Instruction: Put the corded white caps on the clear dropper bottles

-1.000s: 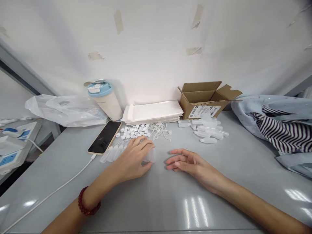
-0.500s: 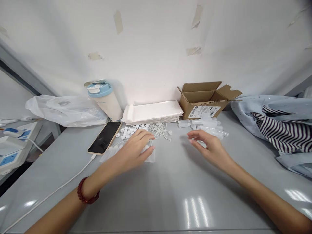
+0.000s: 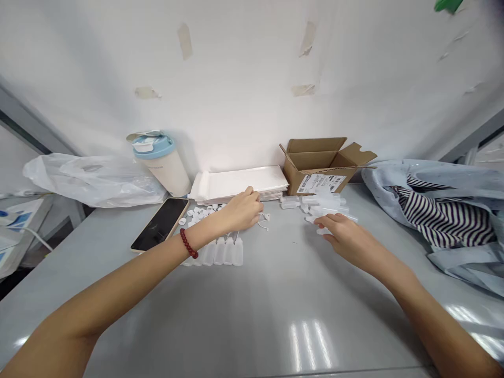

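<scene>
My left hand (image 3: 244, 211) is over the pile of thin white stringy pieces (image 3: 264, 223), its fingers curled down and pressed together. Whatever is between its fingertips is hidden, and the hand covers most of the pile. Below its wrist stands a row of small translucent squeeze bottles (image 3: 228, 252), set side by side. My right hand (image 3: 340, 231) is at a loose heap of more translucent bottles (image 3: 331, 202). Thumb and fingers are apart, with a bottle (image 3: 323, 231) showing between them; I cannot tell whether they touch it. Small white caps (image 3: 197, 214) lie in a cluster behind my left forearm.
At the back are a stack of white padded envelopes (image 3: 244, 181) and an open cardboard box (image 3: 318, 173). To the left are a phone (image 3: 161, 224), a blue-lidded tumbler (image 3: 167, 168) and a white plastic bag (image 3: 98, 178). A light-blue bag with striped cloth (image 3: 437, 210) lies right.
My left hand has moved right and away from me, off the bottle row and onto the stringy pieces, its fingers curling. My right hand has come closer around the bottles. The view has shifted slightly.
</scene>
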`<move>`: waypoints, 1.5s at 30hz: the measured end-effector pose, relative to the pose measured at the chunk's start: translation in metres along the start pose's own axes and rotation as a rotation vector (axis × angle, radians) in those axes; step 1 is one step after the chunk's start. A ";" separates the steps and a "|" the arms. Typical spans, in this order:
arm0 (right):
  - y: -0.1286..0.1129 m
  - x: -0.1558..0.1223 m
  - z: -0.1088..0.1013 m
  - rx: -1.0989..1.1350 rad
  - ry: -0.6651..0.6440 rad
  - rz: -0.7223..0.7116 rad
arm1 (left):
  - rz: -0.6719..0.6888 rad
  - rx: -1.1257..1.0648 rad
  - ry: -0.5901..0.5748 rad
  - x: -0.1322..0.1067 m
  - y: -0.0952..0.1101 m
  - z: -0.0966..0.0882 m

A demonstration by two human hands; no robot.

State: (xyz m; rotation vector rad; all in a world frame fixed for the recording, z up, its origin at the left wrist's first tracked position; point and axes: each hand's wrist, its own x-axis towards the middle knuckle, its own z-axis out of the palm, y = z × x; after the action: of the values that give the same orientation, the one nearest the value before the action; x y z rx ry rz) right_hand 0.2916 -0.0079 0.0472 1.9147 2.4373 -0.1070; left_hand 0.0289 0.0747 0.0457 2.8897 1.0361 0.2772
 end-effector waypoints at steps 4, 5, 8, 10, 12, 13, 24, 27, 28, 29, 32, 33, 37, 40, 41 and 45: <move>-0.004 0.000 -0.001 -0.038 -0.024 -0.005 | -0.010 -0.070 0.031 -0.001 -0.001 0.000; -0.005 0.000 -0.001 -0.048 -0.028 -0.007 | -0.022 -0.098 0.054 -0.002 0.000 -0.001; -0.008 -0.002 -0.001 -0.072 -0.030 -0.008 | -0.095 -0.201 0.144 -0.009 0.004 -0.006; -0.008 -0.004 -0.002 -0.075 -0.028 -0.006 | -0.167 -0.279 0.204 -0.016 0.010 -0.010; -0.007 -0.004 -0.002 -0.062 -0.022 0.002 | -0.230 -0.360 0.247 -0.026 0.018 -0.013; -0.006 -0.004 -0.002 -0.051 -0.018 0.007 | -0.261 -0.417 0.262 -0.032 0.023 -0.014; -0.048 -0.011 0.016 0.870 0.242 -0.137 | -0.709 -1.337 0.285 -0.084 0.081 0.002; -0.069 -0.017 0.021 1.041 0.171 -0.143 | -0.719 -1.409 0.277 -0.083 0.088 0.006; -0.074 -0.019 0.023 1.077 0.153 -0.163 | -0.719 -1.424 0.276 -0.082 0.090 0.008; -0.078 -0.020 0.024 1.102 0.149 -0.179 | -0.718 -1.438 0.272 -0.082 0.091 0.009; -0.082 -0.023 0.029 1.128 0.163 -0.207 | -0.711 -1.476 0.239 -0.083 0.092 0.012; -0.083 -0.023 0.030 1.124 0.169 -0.209 | -0.705 -1.484 0.230 -0.083 0.093 0.012; -0.084 -0.025 0.035 1.096 0.215 -0.235 | -0.688 -1.476 0.219 -0.083 0.094 0.014; -0.087 -0.027 0.036 1.069 0.254 -0.280 | -0.678 -1.455 0.223 -0.082 0.095 0.013; -0.088 -0.027 0.036 1.063 0.269 -0.304 | -0.678 -1.449 0.228 -0.081 0.096 0.013; -0.092 -0.028 0.035 1.043 0.344 -0.424 | -0.688 -1.439 0.260 -0.080 0.098 0.014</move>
State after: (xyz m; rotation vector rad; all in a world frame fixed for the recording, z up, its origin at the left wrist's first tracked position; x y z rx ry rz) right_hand 0.2086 -0.0593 0.0167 1.6448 3.3752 -1.4114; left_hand 0.0319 -0.0521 0.0309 1.1869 1.0755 0.8726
